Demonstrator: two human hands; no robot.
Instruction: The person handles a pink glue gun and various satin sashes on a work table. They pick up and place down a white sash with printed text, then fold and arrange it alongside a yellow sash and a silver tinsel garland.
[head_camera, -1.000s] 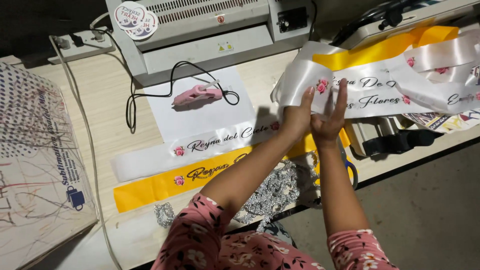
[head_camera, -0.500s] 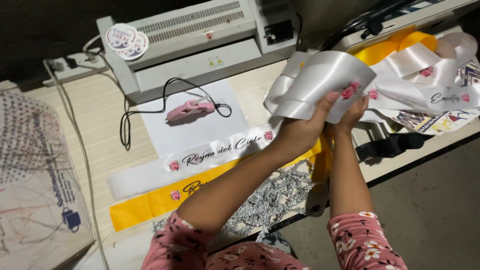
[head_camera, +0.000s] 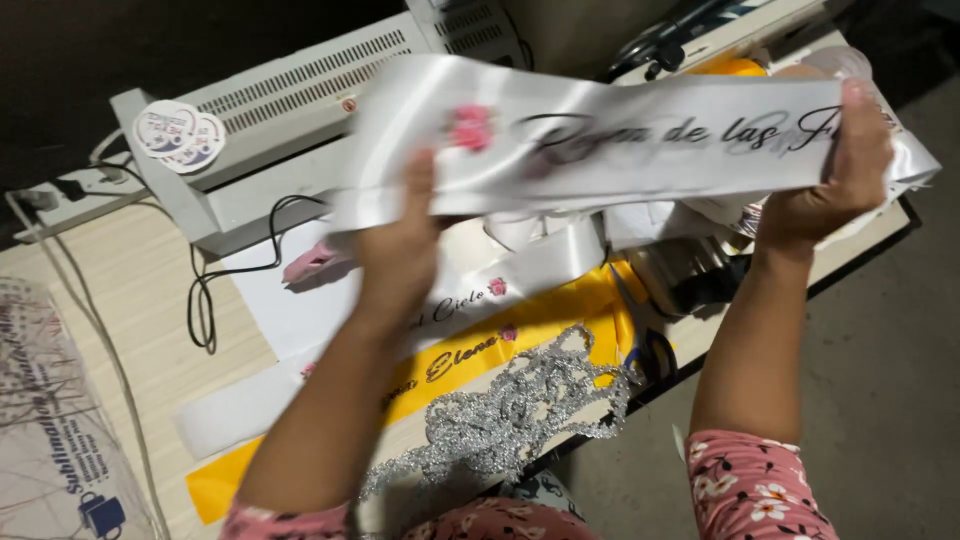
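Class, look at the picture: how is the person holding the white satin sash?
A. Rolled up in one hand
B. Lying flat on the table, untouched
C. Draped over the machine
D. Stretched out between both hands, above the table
D: the left hand and the right hand each grip one end of the white sash, held spread out above the table.
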